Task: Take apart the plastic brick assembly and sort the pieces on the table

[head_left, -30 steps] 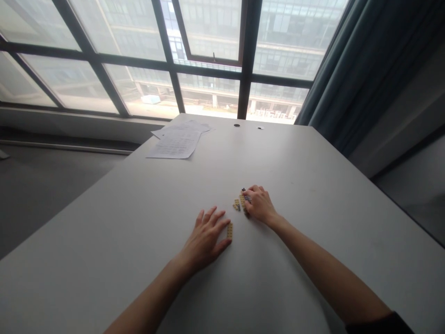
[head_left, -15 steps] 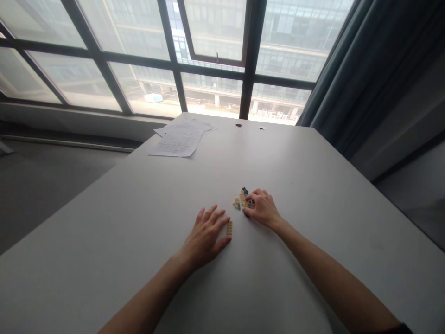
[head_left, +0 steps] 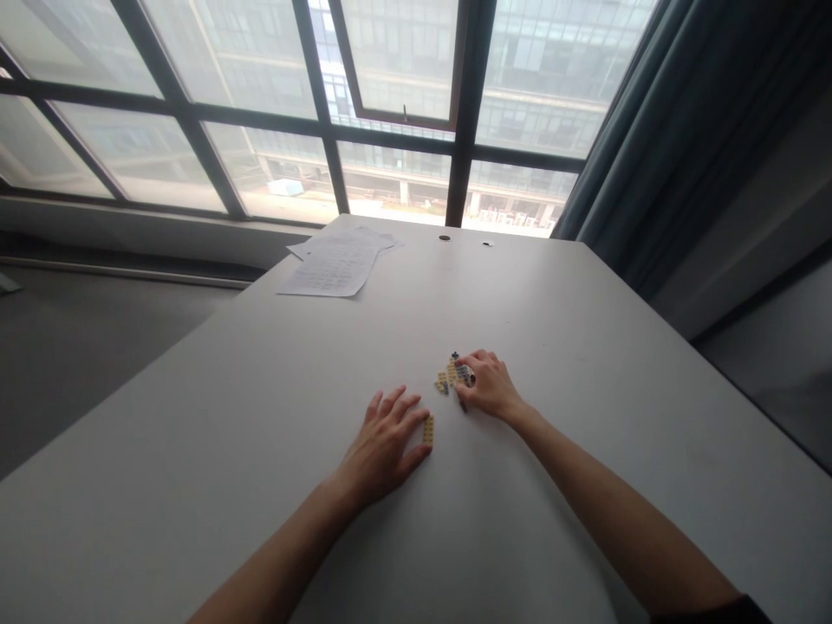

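Left hand (head_left: 383,442) lies flat and spread on the table (head_left: 227,451), a tan studded plate (head_left: 428,430) touching its thumb at 2 o'clock. Right hand (head_left: 490,386) curls over a small brick cluster (head_left: 451,374) at its 9 o'clock; whether it pinches one, I cannot tell. Picking through pieces seems the step in hand; lifting one calls for a fine fingertip pinch

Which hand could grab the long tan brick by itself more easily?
Probably the left hand: its thumb lies right beside the long tan brick, while the right hand is on the brick pile farther away.
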A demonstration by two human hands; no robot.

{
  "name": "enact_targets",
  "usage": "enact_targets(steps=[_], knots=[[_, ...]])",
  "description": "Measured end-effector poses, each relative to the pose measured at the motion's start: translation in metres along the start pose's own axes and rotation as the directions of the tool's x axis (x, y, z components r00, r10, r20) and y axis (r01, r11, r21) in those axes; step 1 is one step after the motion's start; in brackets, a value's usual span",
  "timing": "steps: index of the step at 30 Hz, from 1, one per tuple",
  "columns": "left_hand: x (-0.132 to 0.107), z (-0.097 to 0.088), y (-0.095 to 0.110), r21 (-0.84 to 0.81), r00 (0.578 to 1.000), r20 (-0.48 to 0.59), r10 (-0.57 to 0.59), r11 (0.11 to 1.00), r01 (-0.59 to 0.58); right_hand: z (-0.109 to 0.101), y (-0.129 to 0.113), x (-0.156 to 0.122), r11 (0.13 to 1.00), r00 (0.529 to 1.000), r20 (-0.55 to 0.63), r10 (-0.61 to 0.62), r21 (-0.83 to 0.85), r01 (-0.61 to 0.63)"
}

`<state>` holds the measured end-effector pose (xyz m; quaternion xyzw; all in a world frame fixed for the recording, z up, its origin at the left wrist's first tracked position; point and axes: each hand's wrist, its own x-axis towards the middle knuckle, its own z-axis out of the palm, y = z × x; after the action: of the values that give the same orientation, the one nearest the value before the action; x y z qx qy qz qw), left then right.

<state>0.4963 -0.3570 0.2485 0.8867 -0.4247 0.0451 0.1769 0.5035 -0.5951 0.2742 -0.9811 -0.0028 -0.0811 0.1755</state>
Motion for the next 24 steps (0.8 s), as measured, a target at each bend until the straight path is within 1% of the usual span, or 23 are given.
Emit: enact_targets(steps=[8, 12, 19, 24], knots=[[0.0, 0.002, -0.001, 0.003, 1.0, -0.027, 0.015, 1.0, -0.015, -0.003, -0.002, 0.027, 0.994, 0.987, 0.156, -0.042, -0.097, 0.057], [0.0, 0.002, -0.001, 0.008, 0.999, -0.032, 0.013, 1.0, -0.013, -0.001, -0.004, 0.03, 0.992, 0.984, 0.174, -0.044, -0.107, 0.063], [-0.001, 0.001, 0.0, 0.012, 0.999, -0.033, 0.021, 1.0, -0.021, 0.002, -0.001, 0.028, 0.991, 0.987, 0.146, -0.065, -0.108, 0.082], [0.0, 0.0, 0.001, 0.014, 1.0, -0.018, 0.014, 1.0, -0.014, 0.004, 0.003, 0.034, 0.992, 0.976, 0.202, -0.087, -0.075, 0.104]])
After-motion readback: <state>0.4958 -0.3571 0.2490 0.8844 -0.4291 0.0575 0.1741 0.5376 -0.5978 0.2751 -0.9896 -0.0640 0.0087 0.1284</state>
